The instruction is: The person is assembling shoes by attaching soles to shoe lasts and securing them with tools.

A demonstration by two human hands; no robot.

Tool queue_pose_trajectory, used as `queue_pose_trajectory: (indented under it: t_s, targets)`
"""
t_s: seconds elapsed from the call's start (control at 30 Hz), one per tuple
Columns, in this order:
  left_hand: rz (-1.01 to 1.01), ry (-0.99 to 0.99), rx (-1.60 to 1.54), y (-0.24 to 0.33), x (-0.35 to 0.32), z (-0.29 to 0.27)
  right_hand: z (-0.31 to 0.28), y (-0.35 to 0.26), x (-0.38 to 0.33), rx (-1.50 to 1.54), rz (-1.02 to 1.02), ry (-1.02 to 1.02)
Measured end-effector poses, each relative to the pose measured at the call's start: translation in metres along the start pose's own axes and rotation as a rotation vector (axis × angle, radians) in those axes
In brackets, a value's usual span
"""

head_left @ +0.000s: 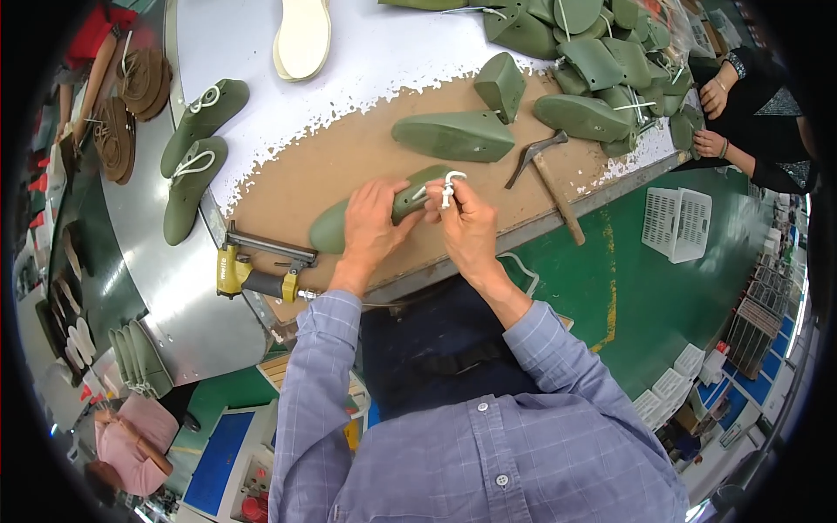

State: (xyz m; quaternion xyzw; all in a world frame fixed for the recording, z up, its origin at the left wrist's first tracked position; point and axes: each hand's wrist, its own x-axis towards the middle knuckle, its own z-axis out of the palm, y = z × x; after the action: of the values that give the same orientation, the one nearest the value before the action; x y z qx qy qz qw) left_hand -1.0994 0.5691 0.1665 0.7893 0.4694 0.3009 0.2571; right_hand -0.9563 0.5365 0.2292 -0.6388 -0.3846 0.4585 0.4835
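A green shoe last [329, 228] lies on its side on the worn brown tabletop in front of me. My left hand [373, 222] is wrapped over its middle and steadies it. White knotted cord [448, 189] runs from the last, and my right hand [471, 228] pinches it between thumb and fingers. Just beyond are another green last [453, 137] and a separate green heel piece [500, 87]. To the right rests a hammer [556, 196] with a wooden handle. Left of my left hand sits a yellow and black pneumatic staple gun [253, 270].
Green lasts [602, 70] are heaped at the far right, beside another person's hands [715, 118]. A pair of corded lasts [192, 166] and brown shoes [131, 113] stand left. A cream sole [302, 44] lies at the back. A white crate [676, 224] is on the green floor.
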Motion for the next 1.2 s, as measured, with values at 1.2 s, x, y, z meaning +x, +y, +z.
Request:
queue_pose_trajectory:
  t_s: [1.2]
  targets:
    - [0.027, 0.004, 0.008, -0.008, -0.013, -0.001, -0.021, 0.004, -0.013, -0.553, -0.080, -0.292]
